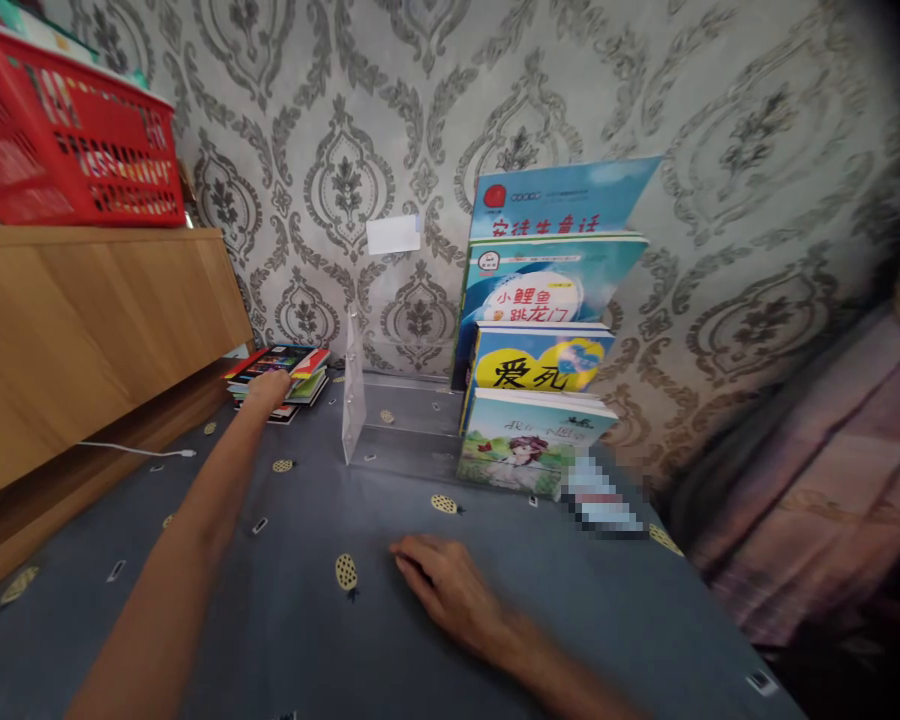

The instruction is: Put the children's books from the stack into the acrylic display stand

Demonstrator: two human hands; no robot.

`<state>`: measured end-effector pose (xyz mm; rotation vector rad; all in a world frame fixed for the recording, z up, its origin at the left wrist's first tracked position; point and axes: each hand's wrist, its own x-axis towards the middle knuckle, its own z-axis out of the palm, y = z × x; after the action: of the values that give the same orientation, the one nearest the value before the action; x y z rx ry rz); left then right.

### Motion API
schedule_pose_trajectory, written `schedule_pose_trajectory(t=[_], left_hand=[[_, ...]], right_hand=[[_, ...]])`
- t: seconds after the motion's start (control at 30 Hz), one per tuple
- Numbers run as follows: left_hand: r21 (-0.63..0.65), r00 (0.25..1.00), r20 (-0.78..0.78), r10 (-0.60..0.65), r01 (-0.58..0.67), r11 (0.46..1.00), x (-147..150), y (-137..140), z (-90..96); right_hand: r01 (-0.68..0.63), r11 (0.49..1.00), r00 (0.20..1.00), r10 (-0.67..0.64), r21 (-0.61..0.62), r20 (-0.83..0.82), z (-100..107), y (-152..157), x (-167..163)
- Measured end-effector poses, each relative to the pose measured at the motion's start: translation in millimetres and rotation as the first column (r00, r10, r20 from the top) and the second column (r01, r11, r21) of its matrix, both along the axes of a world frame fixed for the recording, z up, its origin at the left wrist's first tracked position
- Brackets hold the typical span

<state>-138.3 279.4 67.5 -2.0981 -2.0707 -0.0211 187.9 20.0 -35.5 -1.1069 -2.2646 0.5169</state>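
Note:
A small stack of books [311, 388] lies at the far left of the cloth. On its near side, my left hand [268, 390] is closed on the top book [281, 362], which has a dark cover with red and yellow edges; its fingertips are partly hidden. My right hand [450, 590] rests on the cloth near the middle, holding nothing, fingers loosely bent and thumb a little apart. Ahead of it stands a clear stepped rack [352, 390]. Its right side bears upright books in tiers: a blue book [562, 195], a teal book [540, 285], a yellow-and-blue book [540, 365] and a light green book [529, 440].
The grey cloth [307, 610] has a pineapple print. At left, a wooden cabinet [97, 330] carries a red basket [82, 140]. A white cable [139, 450] lies beside it. Patterned wallpaper [345, 180] is behind; a pinkish curtain [810, 480] hangs at right. A blurred-out item [600, 500] lies beside the rack.

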Motion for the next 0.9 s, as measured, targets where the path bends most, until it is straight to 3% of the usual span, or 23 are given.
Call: schedule_pose_trajectory(t=[0.33, 0.63, 0.8, 0.9], left_hand=[[-0.053, 0.983, -0.169, -0.071, 0.063, 0.997, 12, -74, 1.4], [-0.232, 0.957, -0.202, -0.208, 0.16, 0.959, 45, -136, -10.9], [-0.341, 0.931, -0.195, -0.309, 0.231, 0.911, 64, -175, -2.6], [-0.434, 0.891, -0.074, -0.448, 0.375, 0.819, 69, -191, 3.8]], right_hand=[[-0.015, 1.0, 1.0, 0.015, 0.005, -0.003, -4, 2, -1], [-0.034, 0.999, 0.999, 0.034, -0.004, -0.012, -2, 2, 0], [-0.041, 0.999, 0.999, 0.041, 0.0, -0.011, -1, 2, 0], [-0.038, 0.999, 0.999, 0.038, 0.02, -0.002, -2, 3, -1]])
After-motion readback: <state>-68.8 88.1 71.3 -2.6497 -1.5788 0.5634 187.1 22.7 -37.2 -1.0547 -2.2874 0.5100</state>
